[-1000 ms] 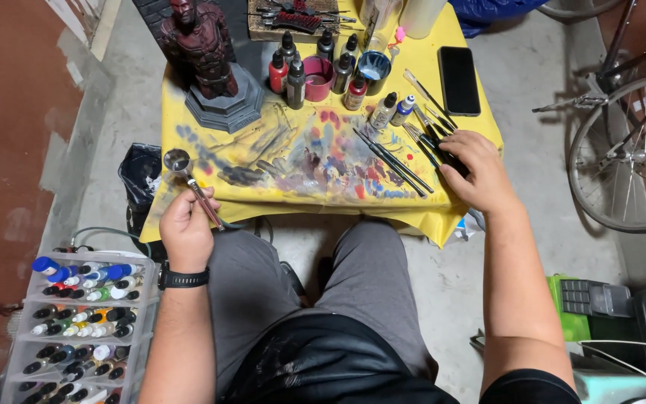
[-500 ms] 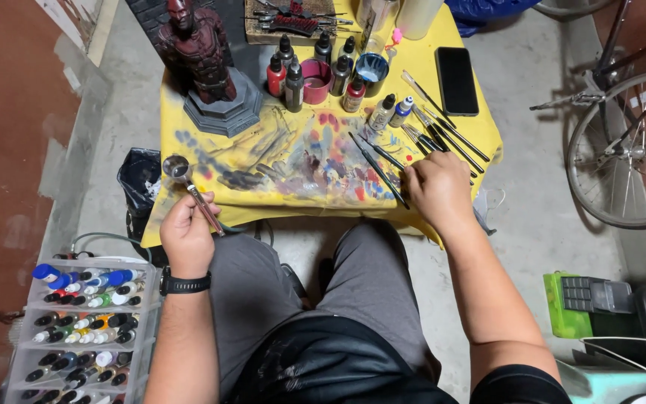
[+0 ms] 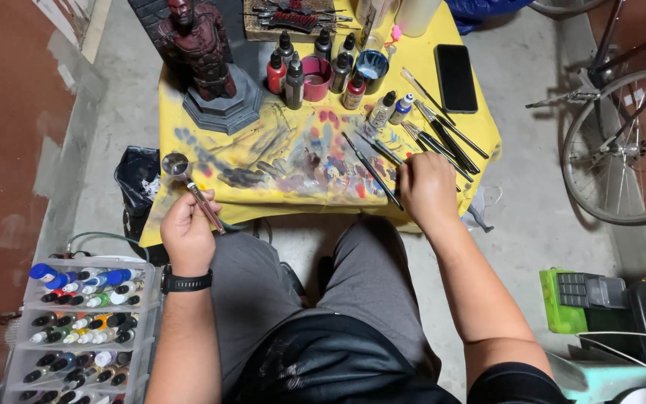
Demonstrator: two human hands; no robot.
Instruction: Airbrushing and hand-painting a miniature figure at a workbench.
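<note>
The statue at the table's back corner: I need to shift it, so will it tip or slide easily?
The statue is tall on a wide stepped base, so it probably resists tipping. It looks bulky, likely heavy. The yellow cloth under it may drag along if pushed.

Yellow-clothed table [image 3: 480, 123] bears figurine [image 3: 202, 52], paint bottles [image 3: 293, 75], brushes [image 3: 443, 138], phone [image 3: 455, 77].

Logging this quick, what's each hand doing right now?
Left hand: closed around a metal airbrush with a small round cup.
Right hand: fingers curled over the dark-handled brushes; grip cannot be told.
</note>
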